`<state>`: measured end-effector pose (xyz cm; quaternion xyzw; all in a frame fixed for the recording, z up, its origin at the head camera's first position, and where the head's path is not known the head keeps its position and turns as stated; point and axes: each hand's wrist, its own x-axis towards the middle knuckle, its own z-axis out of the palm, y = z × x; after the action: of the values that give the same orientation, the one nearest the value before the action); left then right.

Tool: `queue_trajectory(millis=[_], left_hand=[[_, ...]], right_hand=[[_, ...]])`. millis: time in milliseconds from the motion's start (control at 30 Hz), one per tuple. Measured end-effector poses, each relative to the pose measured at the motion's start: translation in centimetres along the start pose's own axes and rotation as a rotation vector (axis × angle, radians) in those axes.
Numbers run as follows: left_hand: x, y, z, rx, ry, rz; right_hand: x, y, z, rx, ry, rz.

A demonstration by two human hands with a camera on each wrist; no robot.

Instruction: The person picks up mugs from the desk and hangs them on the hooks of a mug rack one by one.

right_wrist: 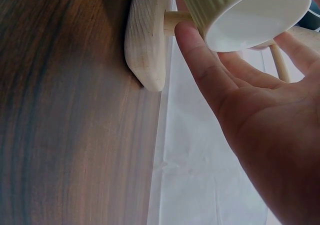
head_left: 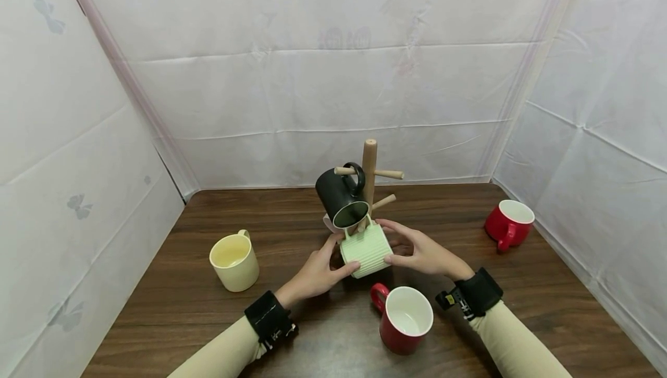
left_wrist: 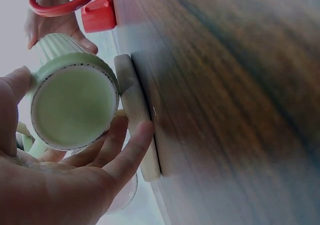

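A light green ribbed mug (head_left: 369, 250) is held on its side between both hands, in front of the wooden mug tree (head_left: 369, 164). My left hand (head_left: 318, 271) grips it at the base end, which faces the left wrist view. My right hand (head_left: 424, 250) holds the rim end, thumb in front and fingers behind; the white inside (right_wrist: 260, 20) shows in the right wrist view. The mug's handle points up toward a low peg (head_left: 361, 227); I cannot tell how far the peg passes through it. A black mug (head_left: 336, 193) hangs tilted from an upper peg just above.
A red mug (head_left: 400, 337) stands close in front of the hands. To the left is a yellow mug (head_left: 235, 268), and at the far right another red mug (head_left: 502, 227). Part of a pale pink mug (head_left: 329, 223) shows behind the black one. White sheeting (head_left: 312, 94) encloses the table.
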<state>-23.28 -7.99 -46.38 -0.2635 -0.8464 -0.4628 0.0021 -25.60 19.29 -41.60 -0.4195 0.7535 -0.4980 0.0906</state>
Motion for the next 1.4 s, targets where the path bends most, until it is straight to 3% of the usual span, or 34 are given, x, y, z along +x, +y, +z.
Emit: queue_trajectory(millis=[967, 1400], left_hand=[[0.12, -0.03, 0.17, 0.022, 0.016, 0.009], [-0.23, 0.46, -0.23, -0.007, 0.012, -0.027]], right_hand=[[-0.05, 0.20, -0.06, 0.002, -0.010, -0.007], [-0.04, 0.40, -0.07, 0.008, -0.017, -0.007]])
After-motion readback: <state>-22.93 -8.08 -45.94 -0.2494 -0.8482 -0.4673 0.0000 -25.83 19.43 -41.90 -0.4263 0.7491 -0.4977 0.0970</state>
